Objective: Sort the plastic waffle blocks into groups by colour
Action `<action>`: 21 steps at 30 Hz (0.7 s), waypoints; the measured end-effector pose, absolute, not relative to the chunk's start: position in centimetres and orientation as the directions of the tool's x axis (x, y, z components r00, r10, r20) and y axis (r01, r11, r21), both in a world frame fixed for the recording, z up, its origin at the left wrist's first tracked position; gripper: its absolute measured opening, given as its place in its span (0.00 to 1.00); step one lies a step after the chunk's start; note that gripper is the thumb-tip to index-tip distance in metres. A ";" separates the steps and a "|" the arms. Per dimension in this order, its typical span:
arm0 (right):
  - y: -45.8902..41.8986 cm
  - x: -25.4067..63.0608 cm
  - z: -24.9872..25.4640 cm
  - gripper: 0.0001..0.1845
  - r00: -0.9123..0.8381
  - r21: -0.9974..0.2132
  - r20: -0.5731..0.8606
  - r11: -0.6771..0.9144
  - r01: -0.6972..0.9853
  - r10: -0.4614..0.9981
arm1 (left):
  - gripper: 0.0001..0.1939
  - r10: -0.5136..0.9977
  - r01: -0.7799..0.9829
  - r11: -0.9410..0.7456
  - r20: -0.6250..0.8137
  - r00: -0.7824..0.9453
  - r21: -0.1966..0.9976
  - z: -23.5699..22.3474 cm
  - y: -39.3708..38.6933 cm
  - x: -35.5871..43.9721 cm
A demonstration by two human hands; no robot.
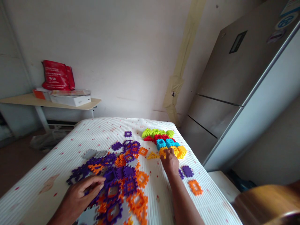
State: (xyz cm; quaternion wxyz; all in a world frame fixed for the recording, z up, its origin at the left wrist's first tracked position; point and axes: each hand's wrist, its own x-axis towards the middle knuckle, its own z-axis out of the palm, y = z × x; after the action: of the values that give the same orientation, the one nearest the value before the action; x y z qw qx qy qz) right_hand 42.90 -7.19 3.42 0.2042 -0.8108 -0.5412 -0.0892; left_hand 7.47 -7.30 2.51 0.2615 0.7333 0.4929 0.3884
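My right hand (170,162) reaches to the yellow interlocking building pieces (182,152), its fingers closed on a yellow piece at the left end of their row. A yellow triangular piece (153,155) lies just left of these fingers. Over the left side of a loose heap, my left hand (85,191) has its thumb and fingers drawn together; whether anything is between them is hidden. Close by its fingertips are purple building pieces (128,171). Orange building pieces (142,179) and grey building pieces (88,215) are mixed into the same heap.
Behind the yellow row stand blue (161,143), red (161,137) and lime-green pieces (156,132). An orange square (195,187) and a purple square (187,171) lie right of my right forearm. The table's cloth (58,168) is white with red specks. A refrigerator (220,78) stands at right.
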 end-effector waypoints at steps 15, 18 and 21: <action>-7.2 42.6 3.9 0.14 0.449 -0.232 0.314 -0.390 0.891 0.837 | 0.09 0.907 0.499 -0.422 0.362 0.217 0.757 2.6 -7.2 7.6; -7.2 42.5 3.9 0.14 0.452 -0.229 0.298 -0.396 0.889 0.841 | 0.08 0.900 0.502 -0.435 0.376 0.221 0.747 2.4 -7.0 7.4; -7.2 42.5 3.8 0.14 0.453 -0.225 0.291 -0.400 0.889 0.843 | 0.08 0.899 0.502 -0.437 0.379 0.219 0.746 2.4 -7.0 7.4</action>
State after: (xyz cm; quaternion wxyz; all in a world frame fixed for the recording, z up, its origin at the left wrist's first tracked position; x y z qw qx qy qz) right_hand 42.49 -7.16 3.85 0.1755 -0.8341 -0.5189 -0.0655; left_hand 7.41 -6.99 2.43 0.2424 0.7422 0.4719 0.4095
